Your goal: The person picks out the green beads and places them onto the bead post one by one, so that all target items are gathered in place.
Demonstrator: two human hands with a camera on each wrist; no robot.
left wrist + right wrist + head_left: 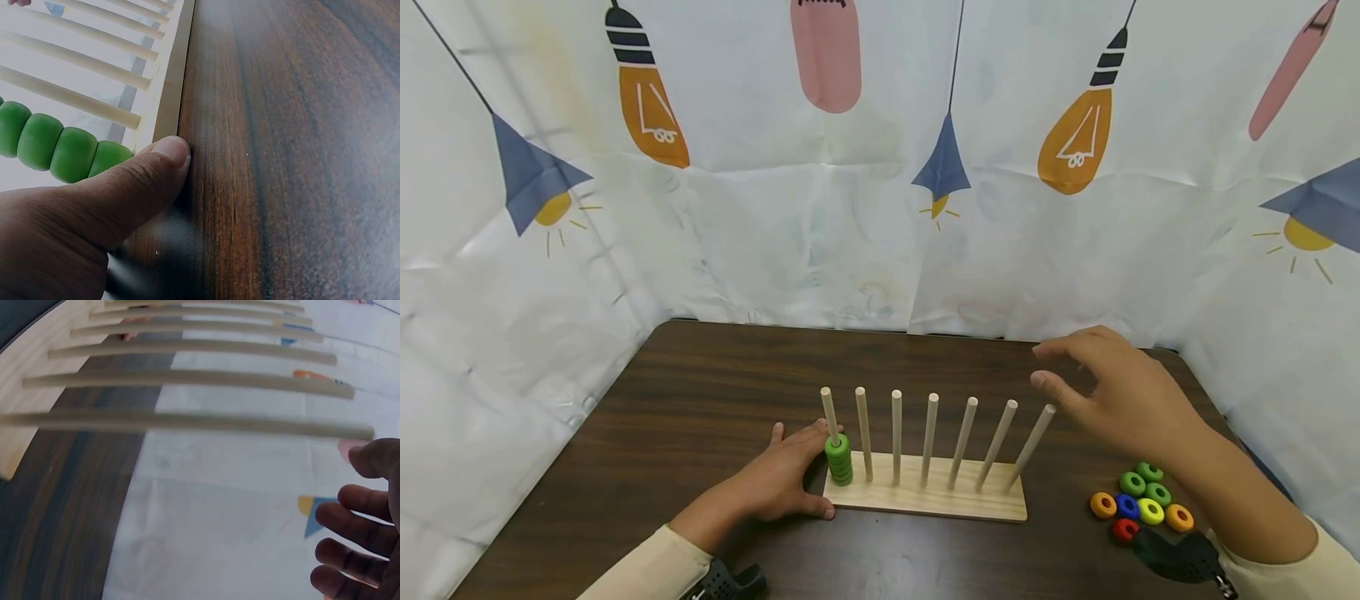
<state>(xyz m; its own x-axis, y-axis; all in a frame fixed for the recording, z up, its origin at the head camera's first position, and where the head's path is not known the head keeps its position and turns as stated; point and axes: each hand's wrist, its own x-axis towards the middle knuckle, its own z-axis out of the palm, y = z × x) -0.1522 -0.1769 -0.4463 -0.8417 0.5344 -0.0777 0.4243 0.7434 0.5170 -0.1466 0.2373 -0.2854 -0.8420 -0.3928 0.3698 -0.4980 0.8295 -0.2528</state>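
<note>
A pale wooden bead-stacking board (928, 498) with a row of several upright pegs stands on the table. Green ring beads (839, 461) are stacked low on its leftmost peg, rounded sides showing in the left wrist view. My left hand (786, 477) grips the board's left end, thumb (164, 156) on the near edge and fingers around the far side. Raised beside the top of the rightmost peg (1030, 446) is my right hand (1112, 392). Its fingers (356, 528) are loosely spread, with nothing between them.
Loose ring beads lie right of the board, below my right forearm: green (1132, 483), orange (1103, 505), blue (1127, 506), yellow (1151, 512) and red (1125, 531). The dark wooden table (700, 400) ends at a white printed cloth (820, 250) behind.
</note>
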